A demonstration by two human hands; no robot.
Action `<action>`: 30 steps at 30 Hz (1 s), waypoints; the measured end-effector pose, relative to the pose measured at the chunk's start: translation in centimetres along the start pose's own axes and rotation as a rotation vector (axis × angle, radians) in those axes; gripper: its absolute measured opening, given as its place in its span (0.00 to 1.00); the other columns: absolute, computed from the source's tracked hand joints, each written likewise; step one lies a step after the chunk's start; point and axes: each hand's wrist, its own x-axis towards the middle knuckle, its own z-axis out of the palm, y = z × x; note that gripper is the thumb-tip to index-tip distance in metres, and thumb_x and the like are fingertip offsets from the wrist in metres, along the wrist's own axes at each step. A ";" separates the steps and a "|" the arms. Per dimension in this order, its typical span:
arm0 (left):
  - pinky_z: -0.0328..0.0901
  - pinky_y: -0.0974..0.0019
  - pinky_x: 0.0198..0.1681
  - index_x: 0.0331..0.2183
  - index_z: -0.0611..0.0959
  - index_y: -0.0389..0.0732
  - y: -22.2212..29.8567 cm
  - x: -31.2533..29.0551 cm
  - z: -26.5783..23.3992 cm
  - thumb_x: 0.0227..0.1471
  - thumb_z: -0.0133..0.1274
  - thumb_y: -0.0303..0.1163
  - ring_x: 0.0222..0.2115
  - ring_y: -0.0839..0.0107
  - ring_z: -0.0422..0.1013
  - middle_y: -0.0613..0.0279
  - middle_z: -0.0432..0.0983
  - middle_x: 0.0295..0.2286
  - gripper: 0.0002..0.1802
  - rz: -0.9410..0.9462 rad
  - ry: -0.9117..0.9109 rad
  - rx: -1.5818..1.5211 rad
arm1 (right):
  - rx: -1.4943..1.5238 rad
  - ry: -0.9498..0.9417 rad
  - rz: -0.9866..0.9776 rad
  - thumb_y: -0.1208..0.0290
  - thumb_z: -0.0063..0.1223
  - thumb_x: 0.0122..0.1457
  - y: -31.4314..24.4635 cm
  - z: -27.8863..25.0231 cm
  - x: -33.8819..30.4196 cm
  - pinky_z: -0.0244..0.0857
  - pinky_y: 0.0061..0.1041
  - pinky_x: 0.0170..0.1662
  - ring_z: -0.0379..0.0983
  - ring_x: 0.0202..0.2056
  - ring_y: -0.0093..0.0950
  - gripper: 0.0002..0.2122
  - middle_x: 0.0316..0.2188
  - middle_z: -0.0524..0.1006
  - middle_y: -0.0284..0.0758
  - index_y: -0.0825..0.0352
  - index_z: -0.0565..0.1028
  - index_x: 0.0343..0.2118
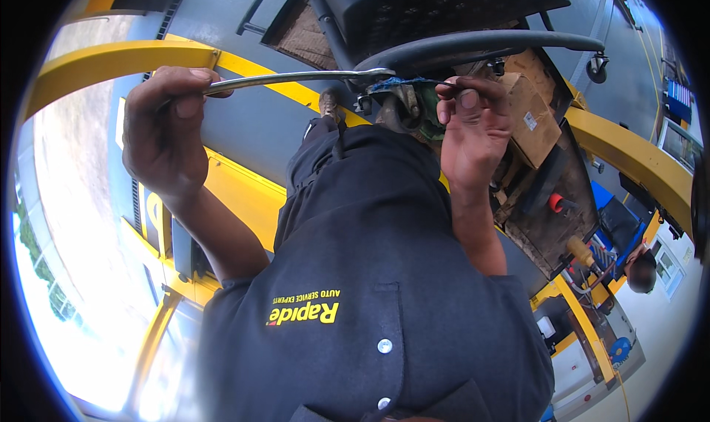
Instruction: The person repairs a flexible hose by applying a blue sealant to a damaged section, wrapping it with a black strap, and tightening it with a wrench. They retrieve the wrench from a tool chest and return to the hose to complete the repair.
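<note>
My left hand (166, 126) is closed around one end of a long, silvery metal wrench (296, 76). The tool lies nearly level across the upper middle, its far head (381, 73) pointing toward my right hand. With thumb and fingers pinched together, my right hand (473, 126) grips a thin dark strip (446, 85) that I cannot name exactly. Between the wrench head and these fingers shows some blue, crumpled material (396, 86); whether it touches either is unclear. Behind it hangs a greenish, mottled thing (430, 107), partly hidden by my right hand.
A dark grey wheeled seat or cart (458, 15) stands ahead, with a curved bar. Right of my right hand lies a cardboard box (531, 122), near a red cup-like piece (556, 203). Yellow arms (629, 144) flank both sides. Another person (640, 270) is at far right.
</note>
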 end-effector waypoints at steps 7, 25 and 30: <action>0.76 0.68 0.41 0.46 0.80 0.30 0.4 0.8 -0.5 0.62 0.53 0.19 0.34 0.66 0.81 0.50 0.82 0.36 0.10 0.055 -0.060 0.090 | -0.006 0.090 -0.043 0.77 0.55 0.67 -0.9 -0.4 0.1 0.64 0.21 0.34 0.78 0.40 0.26 0.07 0.39 0.82 0.41 0.72 0.76 0.46; 0.77 0.67 0.44 0.48 0.81 0.34 -1.8 3.8 -1.8 0.63 0.54 0.24 0.38 0.65 0.83 0.52 0.83 0.41 0.12 0.182 -0.234 0.070 | -0.442 0.026 -0.297 0.80 0.54 0.65 -4.0 2.4 -0.1 0.66 0.19 0.34 0.74 0.36 0.22 0.08 0.39 0.80 0.41 0.73 0.77 0.45; 0.76 0.69 0.44 0.47 0.82 0.34 -2.2 4.1 -1.3 0.64 0.53 0.24 0.38 0.68 0.82 0.55 0.83 0.41 0.11 0.154 -0.201 -0.003 | -0.435 0.040 -0.209 0.78 0.55 0.66 -4.3 3.3 0.1 0.66 0.20 0.34 0.74 0.35 0.22 0.07 0.38 0.80 0.39 0.73 0.77 0.45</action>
